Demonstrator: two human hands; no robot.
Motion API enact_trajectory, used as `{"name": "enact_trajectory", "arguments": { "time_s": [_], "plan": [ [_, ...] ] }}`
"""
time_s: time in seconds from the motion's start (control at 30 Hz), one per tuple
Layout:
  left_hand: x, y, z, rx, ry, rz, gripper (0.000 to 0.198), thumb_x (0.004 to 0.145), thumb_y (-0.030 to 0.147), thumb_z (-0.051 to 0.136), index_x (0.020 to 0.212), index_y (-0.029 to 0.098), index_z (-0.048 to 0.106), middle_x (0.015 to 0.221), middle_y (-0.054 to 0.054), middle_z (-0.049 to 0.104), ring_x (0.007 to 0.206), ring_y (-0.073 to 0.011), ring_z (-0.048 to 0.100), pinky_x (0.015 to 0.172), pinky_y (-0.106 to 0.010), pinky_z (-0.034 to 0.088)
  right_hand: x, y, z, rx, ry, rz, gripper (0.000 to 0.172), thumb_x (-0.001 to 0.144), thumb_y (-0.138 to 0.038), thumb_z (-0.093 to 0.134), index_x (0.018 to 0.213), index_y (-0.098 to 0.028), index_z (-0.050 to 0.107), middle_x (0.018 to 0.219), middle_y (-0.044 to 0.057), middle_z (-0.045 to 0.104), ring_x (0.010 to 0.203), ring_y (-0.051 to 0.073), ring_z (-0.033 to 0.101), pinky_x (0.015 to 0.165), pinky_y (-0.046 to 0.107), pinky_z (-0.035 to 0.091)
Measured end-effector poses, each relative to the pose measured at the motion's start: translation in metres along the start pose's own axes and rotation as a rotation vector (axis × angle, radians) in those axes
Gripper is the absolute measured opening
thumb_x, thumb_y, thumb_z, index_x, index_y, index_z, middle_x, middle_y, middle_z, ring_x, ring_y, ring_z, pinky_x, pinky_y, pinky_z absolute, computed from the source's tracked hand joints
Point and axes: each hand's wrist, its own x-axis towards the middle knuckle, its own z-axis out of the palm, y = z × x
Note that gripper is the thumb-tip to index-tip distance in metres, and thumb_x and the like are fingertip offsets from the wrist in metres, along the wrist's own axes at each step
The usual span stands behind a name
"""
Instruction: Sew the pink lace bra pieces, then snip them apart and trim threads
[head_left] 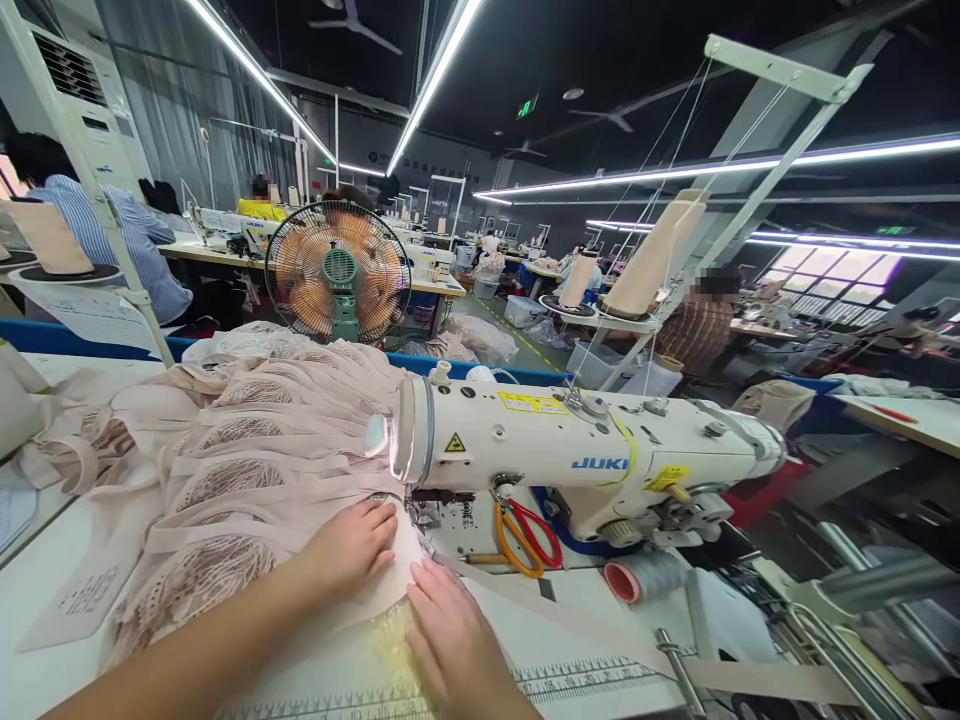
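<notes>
Pressing my left hand [352, 545] flat, fingers barely spread, on the pink fabric [247, 470], I am resting my right hand [450, 630] open beside it, fingertips touching the fabric's edge just short of the sewing machine [570, 440].

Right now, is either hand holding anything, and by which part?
Nothing is gripped: left hand and right hand press flat on the pink fabric by the sewing machine.

My left hand [352, 545]: palm down, fingers together and slightly curled, pressing flat, gripping nothing. My left forearm [187, 650]: bare, reaching in from the lower left. My right hand [450, 630]: palm down, fingers straight and spread flat, tips just beside the left hand.
</notes>
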Motion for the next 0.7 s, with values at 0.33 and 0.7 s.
{"name": "enact_trajectory", "arguments": {
  "time_s": [0.33,0.7],
  "plan": [
    [0.0013,0.0046,-0.0040,0.026,-0.020,-0.006,0.037,0.084,0.026,0.055,0.119,0.014,0.058,0.127,-0.014,0.058,0.107,-0.0303,0.056,0.091,-0.043,0.048,-0.0006,0.0022,0.0025,-0.005,0.030,-0.011,0.029,0.089,-0.023,0.044,0.110,-0.012,0.060,0.115,0.012,0.066,0.108,0.027,0.061,0.087,0.039,0.055],
    [0.0018,0.0095,-0.0083,0.065,-0.038,-0.028,0.033,0.085,0.028,0.055,0.116,0.016,0.058,0.121,-0.012,0.060,0.103,-0.0289,0.056,0.087,-0.041,0.047,-0.0055,0.0064,0.0057,0.050,-0.058,0.014,0.034,0.088,-0.026,0.051,0.118,-0.012,0.057,0.123,0.012,0.062,0.116,0.026,0.056,0.095,0.037,0.050]
  ]
}}
